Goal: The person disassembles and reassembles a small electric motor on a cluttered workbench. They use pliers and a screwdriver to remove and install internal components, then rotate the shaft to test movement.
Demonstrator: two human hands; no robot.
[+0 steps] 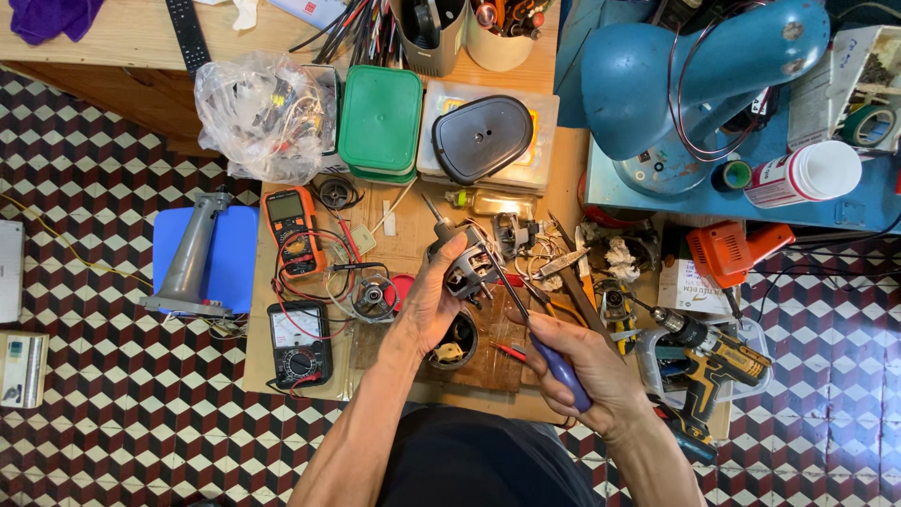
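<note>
Left hand wrapped around a small electric motor, held up over the wooden table at centre. Right hand closed on a blue-handled screwdriver, tip touching the motor's top. Orange multimeter and black analog meter lie to the left, yellow cordless drill to the right.

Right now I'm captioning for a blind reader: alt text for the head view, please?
The left hand holds a small electric motor above a cluttered wooden workbench, while the right hand works a blue-handled screwdriver into it. Two multimeters lie to the left.
</note>
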